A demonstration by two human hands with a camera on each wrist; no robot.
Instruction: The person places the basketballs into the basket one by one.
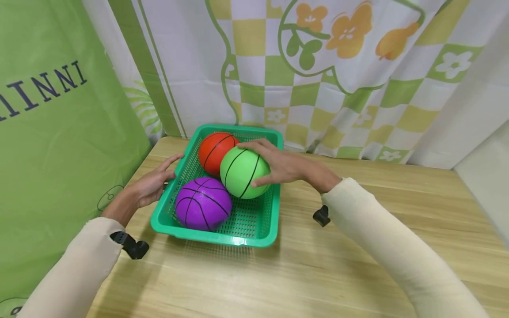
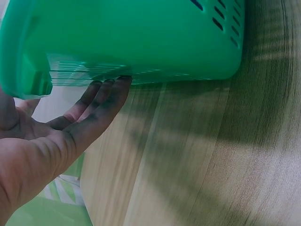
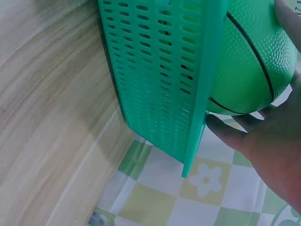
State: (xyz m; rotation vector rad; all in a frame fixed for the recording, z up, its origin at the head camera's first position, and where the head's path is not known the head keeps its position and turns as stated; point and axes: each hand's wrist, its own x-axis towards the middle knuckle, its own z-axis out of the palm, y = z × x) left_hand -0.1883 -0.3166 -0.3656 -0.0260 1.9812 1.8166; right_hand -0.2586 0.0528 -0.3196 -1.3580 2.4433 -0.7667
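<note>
A green plastic basket (image 1: 274, 216) stands on the wooden table with three small basketballs in it. The purple basketball (image 1: 203, 204) sits at the near left and the red basketball (image 1: 214, 152) at the far left. My right hand (image 1: 280, 163) grips the light green basketball (image 1: 242, 172) from its right side, thumb nearer me and fingers over the top. In the right wrist view, that green basketball (image 3: 254, 56) bulges above the basket rim. My left hand (image 1: 153, 183) is at the basket's left side. In the left wrist view its extended fingers (image 2: 101, 113) touch the outer wall from beside it.
The wooden tabletop (image 1: 358, 265) extends to the right and in front of the basket. Behind it hangs a checked, flowered curtain (image 1: 310, 97). A green cloth with letters (image 1: 59, 145) hangs along the left. Each wrist wears a black camera mount (image 1: 135, 247).
</note>
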